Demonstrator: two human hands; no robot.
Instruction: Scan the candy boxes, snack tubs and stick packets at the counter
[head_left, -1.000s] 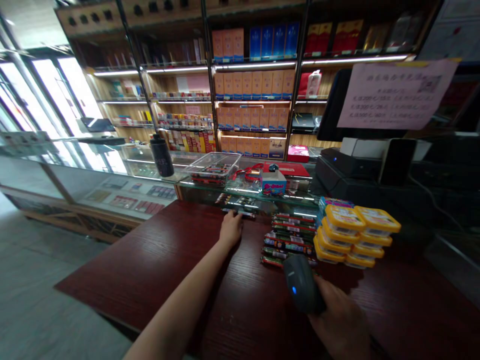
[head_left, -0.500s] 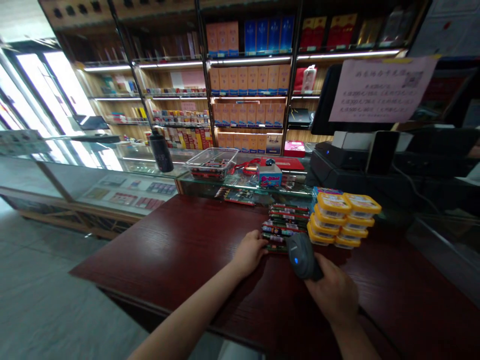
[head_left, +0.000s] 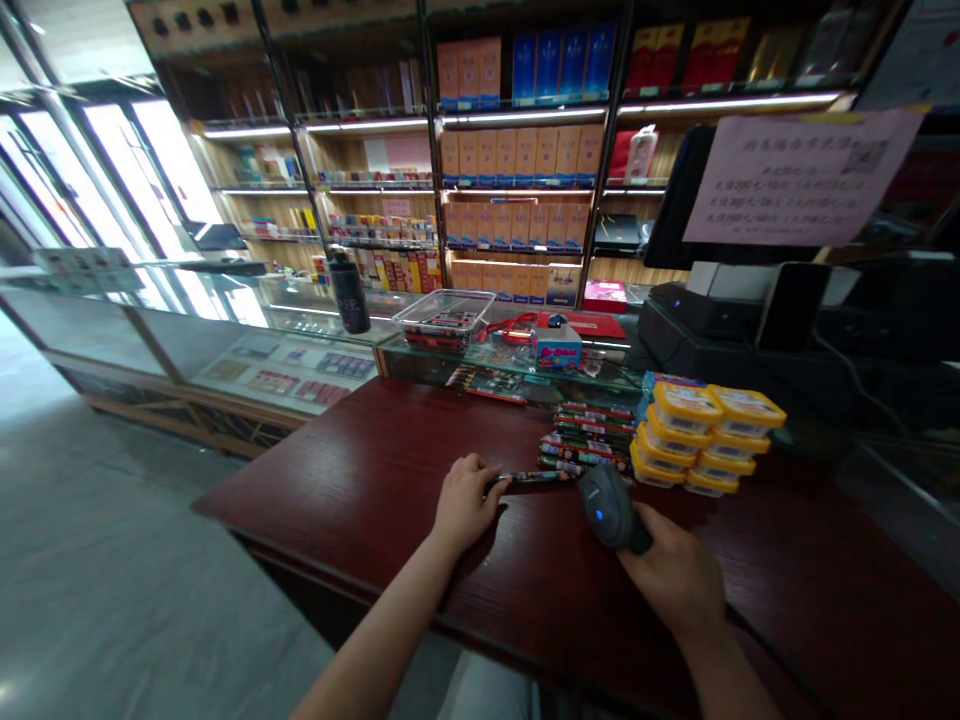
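Between its thumb and fingers, my left hand (head_left: 466,503) pinches the left end of a thin dark stick packet (head_left: 536,477), which lies low over the table. My right hand (head_left: 679,575) is wrapped round the handle of a dark barcode scanner (head_left: 606,510) showing a blue light. The scanner's head is close to the packet's right end. Behind it, a row of similar stick packets (head_left: 592,432) lies on the dark red table (head_left: 352,480). Yellow-lidded tubs (head_left: 686,407) stand stacked to the right of the row.
A glass counter behind the table carries a clear plastic box (head_left: 442,315), a dark bottle (head_left: 349,292) and a small blue box (head_left: 557,347). A monitor with a pink paper sign (head_left: 799,180) stands at the right. The scanner's cable (head_left: 757,640) trails toward the lower right.
My left hand has moved left, away from the row, with one stick packet drawn out in its fingers. My right hand still holds the scanner. The view has shifted slightly to the left.
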